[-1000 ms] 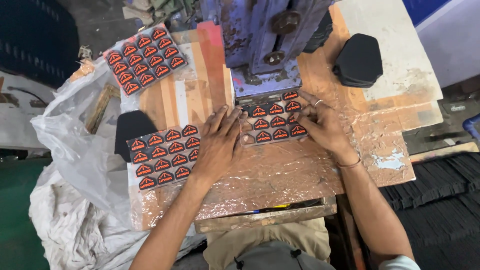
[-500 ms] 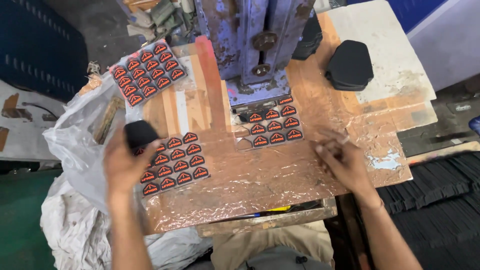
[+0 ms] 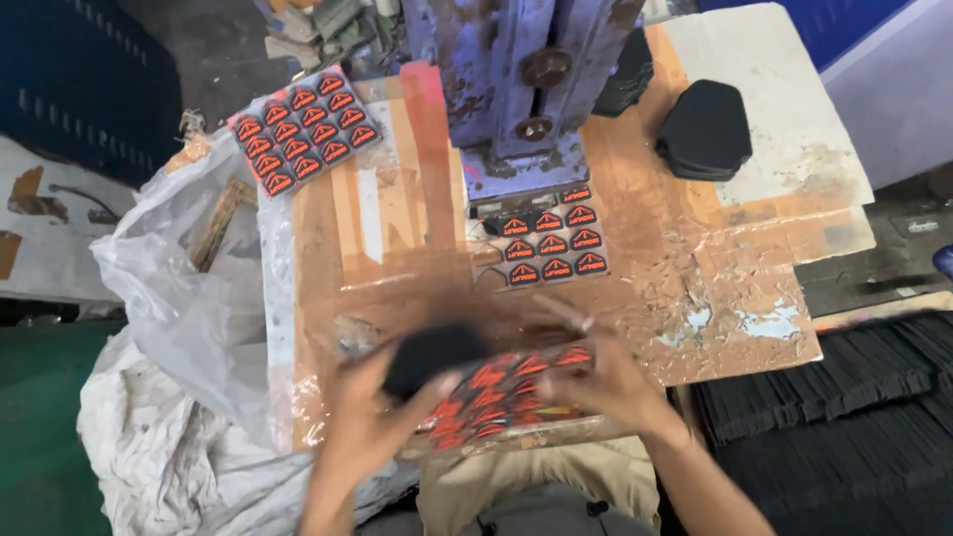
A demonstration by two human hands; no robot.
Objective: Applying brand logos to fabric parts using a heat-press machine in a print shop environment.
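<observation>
Two hands are busy at the near edge of the tabletop (image 3: pixel 397 248), just in front of the big blue press (image 3: pixel 516 89). The left hand (image 3: pixel 372 417) has its grip closed around a black pad (image 3: pixel 432 355), thumb on one side and fingers on the other. The right hand (image 3: pixel 611 382) pinches the far end of a dark sheet of red patches (image 3: pixel 501 392). Both hands are blurry, so I cannot tell just how tight each grip is. The sheet is lifted a little and tilts up toward the right hand, and the black pad touches its left end.

One more sheet of red patches (image 3: pixel 549 243) lies right under the press. A third sheet (image 3: pixel 303 127) rests to the left of the press, at the far corner of the tabletop. A stack of black pieces (image 3: pixel 705 129) sits to the right of the press. A big clear plastic bag (image 3: pixel 189 308) hangs well left of the press, off the side of the tabletop.

To do this well, I think both hands should hold the sheet flat and by its edges, so no patch bends. It helps to line the pad up square with the sheet. Fingers should stay out from under the press.
</observation>
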